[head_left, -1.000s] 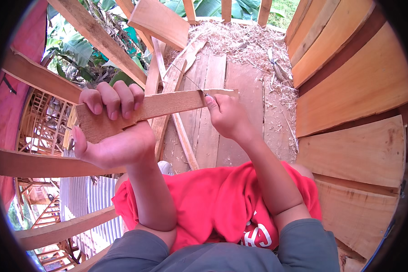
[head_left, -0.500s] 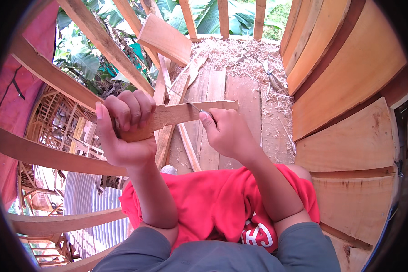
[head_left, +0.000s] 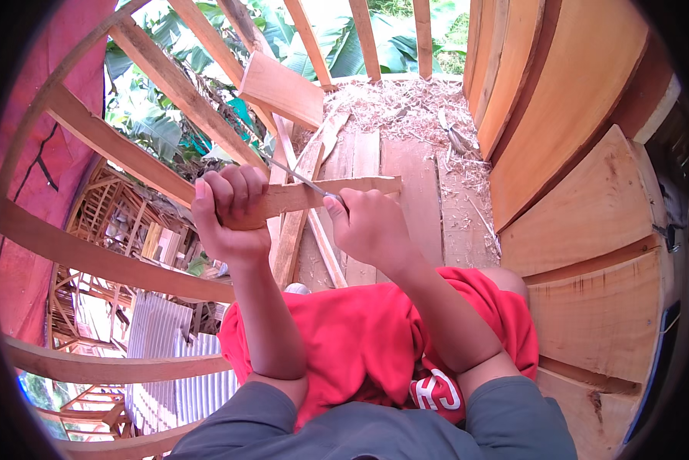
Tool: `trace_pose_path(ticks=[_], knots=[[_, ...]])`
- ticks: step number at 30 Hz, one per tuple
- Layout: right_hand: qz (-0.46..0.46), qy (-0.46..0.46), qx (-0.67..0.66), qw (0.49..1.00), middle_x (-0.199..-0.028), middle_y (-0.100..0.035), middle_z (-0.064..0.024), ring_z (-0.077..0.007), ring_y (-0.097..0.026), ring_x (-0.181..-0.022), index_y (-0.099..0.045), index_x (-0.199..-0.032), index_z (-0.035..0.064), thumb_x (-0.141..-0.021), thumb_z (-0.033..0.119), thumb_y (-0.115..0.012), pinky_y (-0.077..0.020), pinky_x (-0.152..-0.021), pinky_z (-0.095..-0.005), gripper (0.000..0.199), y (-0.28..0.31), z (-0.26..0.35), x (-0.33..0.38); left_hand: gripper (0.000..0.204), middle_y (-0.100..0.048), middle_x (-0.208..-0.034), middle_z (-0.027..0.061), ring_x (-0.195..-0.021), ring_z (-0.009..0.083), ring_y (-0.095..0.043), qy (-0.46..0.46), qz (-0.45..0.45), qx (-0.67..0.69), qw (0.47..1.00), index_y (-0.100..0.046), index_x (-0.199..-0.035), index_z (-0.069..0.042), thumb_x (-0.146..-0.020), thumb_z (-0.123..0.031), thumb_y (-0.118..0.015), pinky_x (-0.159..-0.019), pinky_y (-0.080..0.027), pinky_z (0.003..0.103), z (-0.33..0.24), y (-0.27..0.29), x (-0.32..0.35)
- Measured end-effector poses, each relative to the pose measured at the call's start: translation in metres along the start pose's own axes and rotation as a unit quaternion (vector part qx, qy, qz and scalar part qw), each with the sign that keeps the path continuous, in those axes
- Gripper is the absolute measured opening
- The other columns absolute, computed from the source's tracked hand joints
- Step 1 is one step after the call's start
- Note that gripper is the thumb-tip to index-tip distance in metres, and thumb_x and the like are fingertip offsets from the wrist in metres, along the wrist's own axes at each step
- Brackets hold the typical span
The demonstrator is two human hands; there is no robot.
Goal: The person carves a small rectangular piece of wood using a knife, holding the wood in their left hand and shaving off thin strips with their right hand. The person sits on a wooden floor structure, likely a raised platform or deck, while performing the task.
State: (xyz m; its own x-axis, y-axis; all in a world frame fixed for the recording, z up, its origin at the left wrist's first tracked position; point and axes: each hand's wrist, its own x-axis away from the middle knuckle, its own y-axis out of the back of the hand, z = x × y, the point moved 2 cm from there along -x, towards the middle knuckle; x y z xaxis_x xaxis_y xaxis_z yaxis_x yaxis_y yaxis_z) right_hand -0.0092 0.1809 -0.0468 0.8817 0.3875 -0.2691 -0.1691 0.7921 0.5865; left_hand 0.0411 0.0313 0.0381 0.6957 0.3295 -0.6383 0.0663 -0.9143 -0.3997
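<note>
A curved wall of planks (head_left: 590, 138) is seen on the right, and an open frame of slanted beams (head_left: 130, 153) on the left, through which green leaves (head_left: 153, 123) and a corrugated roof (head_left: 160, 360) far below are visible. A floor of boards (head_left: 413, 192) lies ahead, strewn at its far end with shavings (head_left: 406, 100). A loose board (head_left: 283, 88) is leaned against the frame above the hands. Red shorts (head_left: 360, 345) are seen at the lower middle, with grey sleeves (head_left: 375, 429) at the lower edge. A flat wood piece (head_left: 337, 192) is held roughly level in front of the body, above the floor boards. Its left end is wrapped tightly by the left hand (head_left: 229, 215), fingers curled over the top. The right hand (head_left: 371, 226) is closed just below the wood piece near its middle, gripping the handle of a thin blade (head_left: 298, 178); the handle itself is hidden in the fist. The blade is laid slantwise across the upper edge of the wood piece, its tip pointing up and to the left, between the two hands.
</note>
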Motion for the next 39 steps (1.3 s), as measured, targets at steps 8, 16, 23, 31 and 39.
trace_pose_path(ticks=[8, 16, 23, 31, 39], knots=[[0.014, -0.006, -0.032, 0.999, -0.065, -0.059, -0.0217, -0.041, -0.061, -0.068, -0.058, -0.074, 0.0016, -0.097, 0.033, -0.047, -0.0452, -0.063, -0.0503, 0.041, 0.005, -0.012, 0.002, 0.038, -0.023, -0.061, -0.0011, -0.058, 0.0136, -0.026, -0.006, 0.063, -0.019, 0.998, -0.026, -0.065, -0.015, -0.098, -0.03, -0.037, -0.059, -0.027, 0.031, 0.0, -0.017, 0.011], [0.068, -0.101, -0.014, 0.992, -0.069, -0.062, -0.0247, -0.044, -0.063, -0.074, -0.063, -0.069, -0.0012, -0.1, 0.045, -0.029, -0.047, -0.072, -0.0541, 0.065, 0.035, -0.034, 0.005, 0.045, -0.029, -0.055, 0.0007, -0.051, 0.0147, -0.029, -0.07, 0.11, -0.029, 0.991, -0.033, -0.06, -0.005, -0.098, -0.025, -0.043, -0.05, -0.028, 0.032, 0.014, -0.049, 0.03], [-0.011, -0.153, 0.03, 0.988, -0.072, -0.064, -0.0265, -0.0458, -0.063, -0.075, -0.067, -0.073, -0.002, -0.1, 0.038, -0.028, -0.048, -0.075, -0.0542, 0.061, 0.042, -0.063, 0.003, 0.048, -0.031, -0.053, 0.0034, -0.051, 0.0167, -0.028, -0.047, 0.158, -0.127, 0.978, -0.03, -0.056, -0.006, -0.098, -0.025, -0.043, -0.052, -0.026, 0.033, 0.043, -0.071, 0.042], [-0.029, -0.207, 0.109, 0.972, -0.081, -0.065, -0.0289, -0.0463, -0.063, -0.081, -0.068, -0.079, -0.005, -0.096, 0.034, -0.034, -0.049, -0.079, -0.0514, 0.055, 0.047, -0.098, -0.016, 0.044, -0.034, -0.052, 0.0058, -0.048, 0.0171, -0.03, -0.075, 0.203, -0.111, 0.97, -0.033, -0.055, -0.002, -0.096, -0.016, -0.039, -0.048, -0.029, 0.032, 0.045, -0.085, 0.042], [-0.033, -0.152, 0.013, 0.988, -0.078, -0.066, -0.0263, -0.0441, -0.065, -0.079, -0.069, -0.076, -0.003, -0.095, 0.035, -0.033, -0.0495, -0.078, -0.0533, 0.055, 0.036, -0.1, -0.015, 0.044, -0.034, -0.052, 0.0054, -0.049, 0.0155, -0.029, -0.058, 0.158, -0.086, 0.982, -0.033, -0.055, -0.002, -0.095, -0.017, -0.041, -0.048, -0.026, 0.032, 0.052, -0.075, 0.037]])
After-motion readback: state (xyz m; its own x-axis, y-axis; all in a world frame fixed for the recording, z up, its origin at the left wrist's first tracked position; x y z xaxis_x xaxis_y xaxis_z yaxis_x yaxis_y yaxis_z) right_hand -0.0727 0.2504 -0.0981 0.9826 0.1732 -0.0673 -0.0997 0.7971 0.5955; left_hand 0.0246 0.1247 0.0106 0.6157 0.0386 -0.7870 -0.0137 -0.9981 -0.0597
